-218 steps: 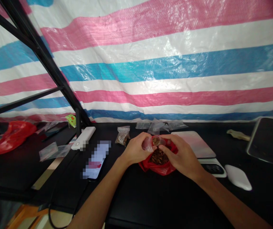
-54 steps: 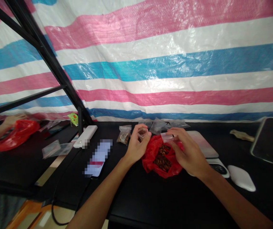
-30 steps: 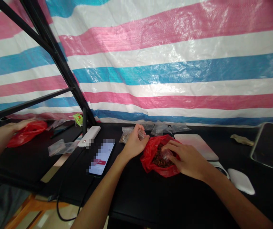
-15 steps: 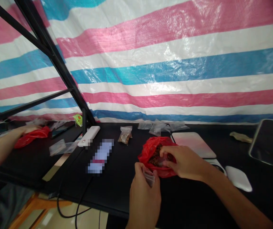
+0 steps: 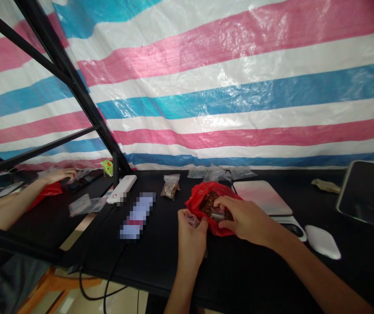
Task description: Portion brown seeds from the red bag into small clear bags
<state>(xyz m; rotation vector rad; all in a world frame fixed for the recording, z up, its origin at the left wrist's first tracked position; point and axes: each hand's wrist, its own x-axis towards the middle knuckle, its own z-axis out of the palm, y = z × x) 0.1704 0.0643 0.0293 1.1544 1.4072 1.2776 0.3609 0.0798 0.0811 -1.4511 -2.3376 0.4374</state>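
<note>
A red plastic bag (image 5: 195,197) stands with its mouth spread on the black table, holding brown granular bits (image 5: 209,201). Into its mouth reaches my right hand (image 5: 244,220), closed on a small clear plastic container (image 5: 218,213) that lies against the bits; its exact kind is hard to make out. My left hand (image 5: 192,242), at the bag's near left side, pinches a clear zip bag (image 5: 192,220) between thumb and fingers. Most of that zip bag is hidden by the hand. Just right of the red bag is a white kitchen scale (image 5: 262,197), partly behind my right hand.
A filled zip bag (image 5: 170,187) and flat clear bags (image 5: 218,173) lie toward the back. On the left are a blurred phone (image 5: 137,216), a white power strip (image 5: 121,189) and a black frame (image 5: 85,107). A co-worker's hand (image 5: 59,175) is beyond. A tablet (image 5: 368,194) stands right.
My left hand has shifted slightly up and left with the zip bag. My right hand has moved a little left inside the red bag. The co-worker's hand has moved right.
</note>
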